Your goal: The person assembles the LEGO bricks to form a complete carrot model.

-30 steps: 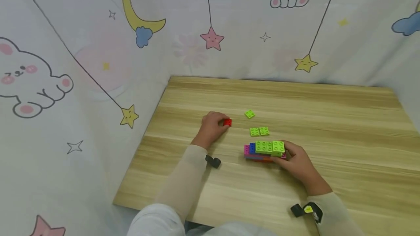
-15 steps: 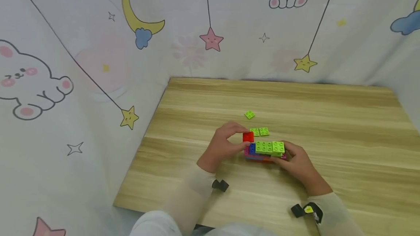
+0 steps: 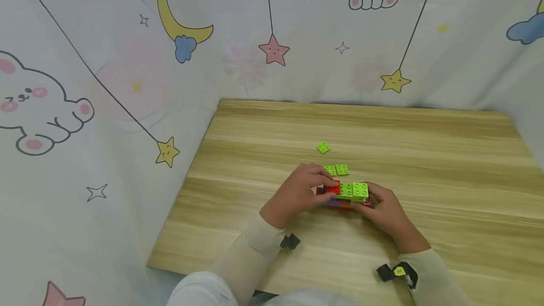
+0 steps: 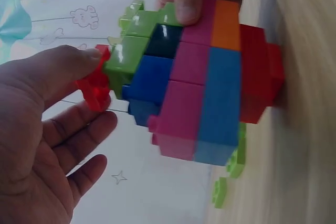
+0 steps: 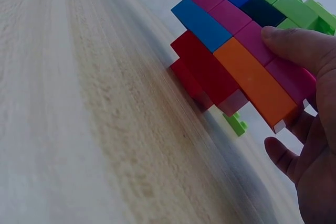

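A layered building-block model stands on the table, with red blocks at its base, then blue and orange, magenta, dark blue and light green layers above. My right hand grips its right end, the thumb pressed to a magenta block in the right wrist view. Between thumb and fingers my left hand pinches a small red block at the left end of the top green row. In the left wrist view that red block sits slightly tilted against a green block; whether it is pressed on, I cannot tell.
Behind the model lie two light green blocks side by side, one partly covered by the left hand. Farther back is a single light green block. A printed white curtain borders the wooden table at the back and left.
My left hand has picked the red block off the table at the left and carried it right, onto the model's top left. The right hand has kept its grip in place.
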### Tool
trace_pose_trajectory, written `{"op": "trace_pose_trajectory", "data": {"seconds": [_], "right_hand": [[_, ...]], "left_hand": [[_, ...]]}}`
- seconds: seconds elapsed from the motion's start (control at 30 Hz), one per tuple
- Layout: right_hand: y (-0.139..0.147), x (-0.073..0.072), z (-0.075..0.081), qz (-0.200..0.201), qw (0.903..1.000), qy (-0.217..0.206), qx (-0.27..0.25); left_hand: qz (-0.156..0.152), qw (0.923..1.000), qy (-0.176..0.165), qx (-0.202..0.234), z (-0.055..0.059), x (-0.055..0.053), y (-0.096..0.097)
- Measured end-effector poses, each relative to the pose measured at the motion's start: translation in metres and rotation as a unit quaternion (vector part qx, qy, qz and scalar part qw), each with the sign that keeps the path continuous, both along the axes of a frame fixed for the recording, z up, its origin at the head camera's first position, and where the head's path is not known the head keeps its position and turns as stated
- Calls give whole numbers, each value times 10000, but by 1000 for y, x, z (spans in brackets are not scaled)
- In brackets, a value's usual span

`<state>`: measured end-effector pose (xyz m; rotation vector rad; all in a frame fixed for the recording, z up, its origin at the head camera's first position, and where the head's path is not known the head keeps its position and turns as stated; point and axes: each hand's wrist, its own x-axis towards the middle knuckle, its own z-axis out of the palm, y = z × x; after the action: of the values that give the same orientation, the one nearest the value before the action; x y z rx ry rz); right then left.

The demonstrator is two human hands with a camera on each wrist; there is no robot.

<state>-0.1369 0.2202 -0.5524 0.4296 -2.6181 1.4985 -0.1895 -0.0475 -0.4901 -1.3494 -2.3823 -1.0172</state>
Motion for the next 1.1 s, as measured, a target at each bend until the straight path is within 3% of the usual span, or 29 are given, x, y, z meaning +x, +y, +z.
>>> {"op": "trace_pose_trajectory", "data": {"seconds": [0.27, 0.5, 0.7, 0.8, 0.87, 0.93, 1.03, 1.1], "right_hand": [[0, 0, 0, 21, 10000, 24, -57], [-2, 1, 1, 84, 9999, 82, -70], [-2, 1, 0, 111, 9996, 234, -66], [-1, 3, -2, 50, 9997, 231, 39], [-1, 4, -3, 33, 9997, 206, 99], [-1, 4, -4, 33, 9998, 157, 126], [-2, 3, -3, -8, 9998, 118, 131], [-2, 2, -2, -34, 9999, 90, 142]], "left_hand": [[191, 9971, -514, -529, 14, 5, -3], [42, 9928, -288, -1162, 28, 5, 2], [136, 9892, -445, -1390, 33, 6, 4], [12, 9925, -687, -1010, 25, 3, 2], [-179, 9932, -1062, -436, 13, -1, 0], [-223, 9871, -1561, 280, -3, -9, -1], [73, 9728, -2085, 1010, -27, -27, 0], [516, 9707, -2172, 890, -43, -42, 4]]}}
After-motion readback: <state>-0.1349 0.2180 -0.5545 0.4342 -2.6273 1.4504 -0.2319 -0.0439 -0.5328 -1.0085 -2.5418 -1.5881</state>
